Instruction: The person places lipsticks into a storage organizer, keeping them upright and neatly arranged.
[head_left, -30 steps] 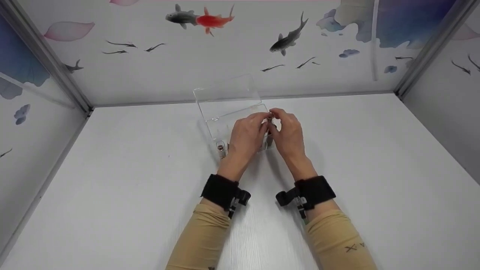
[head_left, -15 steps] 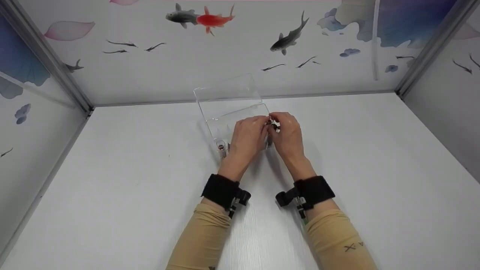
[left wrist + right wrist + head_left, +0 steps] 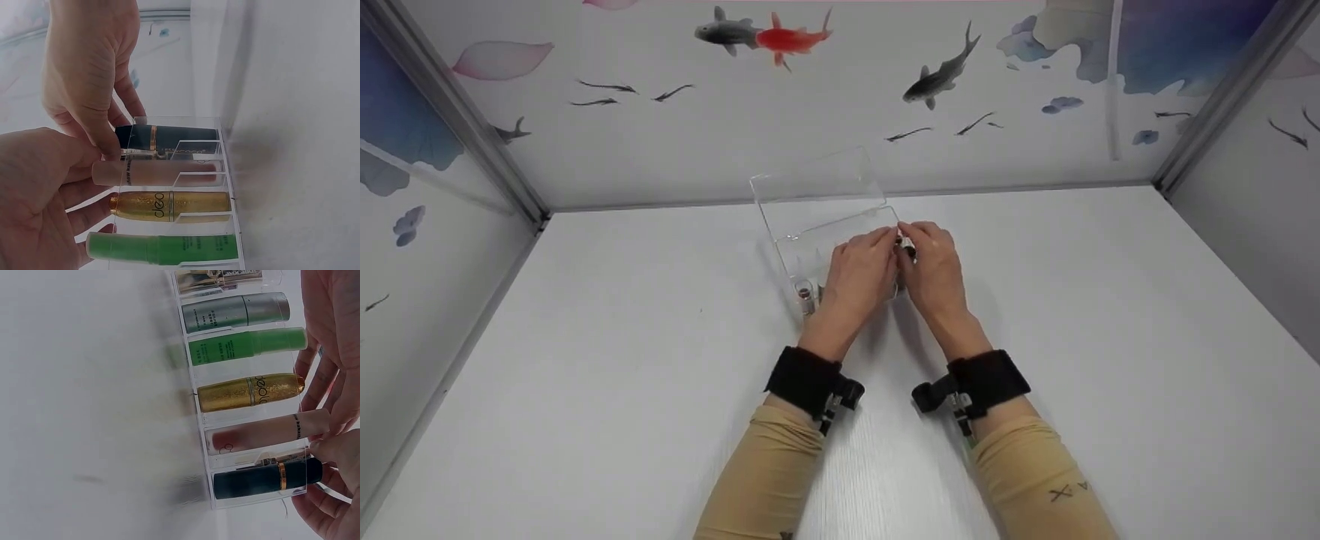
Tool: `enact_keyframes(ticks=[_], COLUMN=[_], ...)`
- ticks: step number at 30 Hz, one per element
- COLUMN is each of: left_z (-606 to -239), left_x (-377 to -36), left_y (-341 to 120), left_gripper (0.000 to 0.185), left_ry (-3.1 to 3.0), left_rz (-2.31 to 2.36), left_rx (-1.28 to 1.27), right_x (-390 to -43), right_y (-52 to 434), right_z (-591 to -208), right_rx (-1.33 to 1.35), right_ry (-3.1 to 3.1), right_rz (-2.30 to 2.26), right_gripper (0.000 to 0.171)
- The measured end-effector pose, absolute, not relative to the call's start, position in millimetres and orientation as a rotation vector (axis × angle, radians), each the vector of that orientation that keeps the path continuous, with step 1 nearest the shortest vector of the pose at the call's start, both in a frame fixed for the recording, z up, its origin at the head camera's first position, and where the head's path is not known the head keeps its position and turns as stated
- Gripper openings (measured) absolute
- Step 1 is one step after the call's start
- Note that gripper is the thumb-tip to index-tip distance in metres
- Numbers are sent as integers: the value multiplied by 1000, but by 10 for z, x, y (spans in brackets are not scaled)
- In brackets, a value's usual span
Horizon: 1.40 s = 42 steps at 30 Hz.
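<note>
A clear acrylic lipstick organizer (image 3: 840, 221) with a raised clear lid stands on the table. At its right end my left hand (image 3: 861, 270) and right hand (image 3: 934, 270) meet, fingertips together. Between them they pinch a small lipstick tube (image 3: 898, 241), mostly hidden by the fingers. Its clear and metallic body shows behind the front row in the right wrist view. In front of it stand a dark green tube (image 3: 250, 484) with a gold band and a pinkish lip gloss tube (image 3: 264, 432). The left thumb and fingers are close behind the gloss tube's top.
The front row also holds a gold tube (image 3: 250, 392), a green tube (image 3: 247, 346), a silver tube (image 3: 236, 312) and a gold-toned one (image 3: 219, 278). A tube (image 3: 805, 298) stands at the organizer's left end. The white table (image 3: 585, 360) meets printed walls behind and beside.
Both hands have shifted slightly at the organizer's right end, and the fingertips with the small tube have lowered a little. The organizer has stayed in place.
</note>
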<state>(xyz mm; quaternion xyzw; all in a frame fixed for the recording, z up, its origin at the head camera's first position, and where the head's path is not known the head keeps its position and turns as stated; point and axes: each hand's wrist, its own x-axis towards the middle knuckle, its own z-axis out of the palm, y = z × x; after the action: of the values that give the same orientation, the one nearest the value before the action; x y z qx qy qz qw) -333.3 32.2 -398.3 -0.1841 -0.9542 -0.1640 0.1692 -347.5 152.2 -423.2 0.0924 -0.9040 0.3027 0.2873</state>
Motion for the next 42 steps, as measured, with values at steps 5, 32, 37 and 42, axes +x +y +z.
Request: enact_keyframes(ticks=[5, 32, 37, 42], left_z=[-3971, -3949, -3966, -3999], left_x=[-3339, -3355, -3351, -3325], left_y=[316, 287, 272, 255], left_gripper=[39, 34, 30, 25], left_ry=[-2765, -2768, -2683, -2560], left_rz=[-510, -651, -697, -735], left_rx=[-516, -554, -542, -565], right_x=[-3472, -3469, -3460, -3448], right_y=[1515, 1517, 1533, 1557], right_z=[-4211, -4220, -4207, -4197], right_rx=[281, 326, 346, 347], right_ry=[-2403, -2390, -2365, -2377], right_rz=[819, 797, 777, 779], right_gripper=[30, 22, 21, 24])
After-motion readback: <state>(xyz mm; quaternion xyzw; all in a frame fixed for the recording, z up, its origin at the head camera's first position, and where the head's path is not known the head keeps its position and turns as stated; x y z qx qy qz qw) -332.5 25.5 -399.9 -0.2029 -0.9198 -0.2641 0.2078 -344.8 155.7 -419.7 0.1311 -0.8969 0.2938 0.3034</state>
